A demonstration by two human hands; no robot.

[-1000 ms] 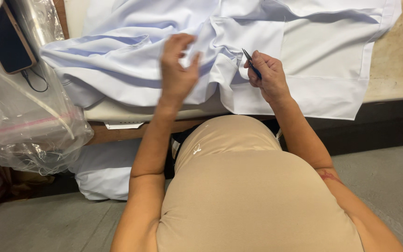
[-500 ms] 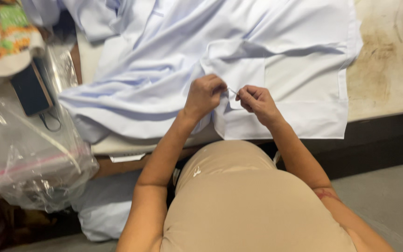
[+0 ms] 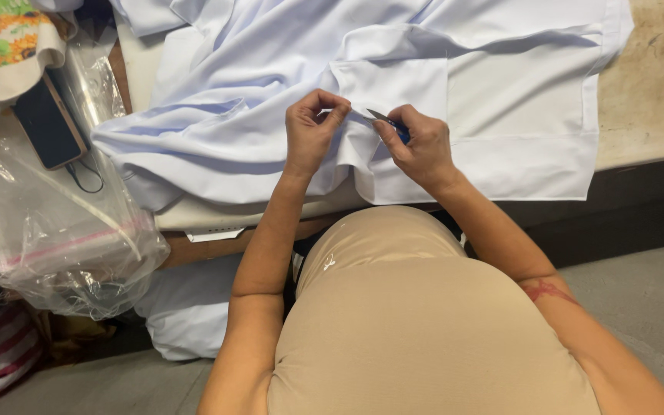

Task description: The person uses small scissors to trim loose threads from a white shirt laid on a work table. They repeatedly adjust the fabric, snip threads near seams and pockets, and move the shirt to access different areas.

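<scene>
A pale blue shirt [image 3: 455, 84] lies spread over the worn table [image 3: 655, 100], its chest pocket near the front edge. My left hand [image 3: 310, 131] pinches the fabric at the pocket's lower left corner, fingers closed on the cloth. My right hand [image 3: 418, 146] grips a small blue-handled thread snipper [image 3: 390, 123], its metal tip pointing left toward the pinched spot. The two hands sit close together, a few centimetres apart.
Clear plastic bags [image 3: 63, 238] hang at the left of the table. A dark phone [image 3: 49, 123] with a cable lies above them beside floral cloth [image 3: 5, 38]. More pale fabric [image 3: 186, 307] is piled below the table edge. Grey floor [image 3: 639, 284] at right.
My left hand came down from a raised, spread pose and pinched the shirt at the pocket. My right hand with the snipper moved in toward it. The view shifted left and closer.
</scene>
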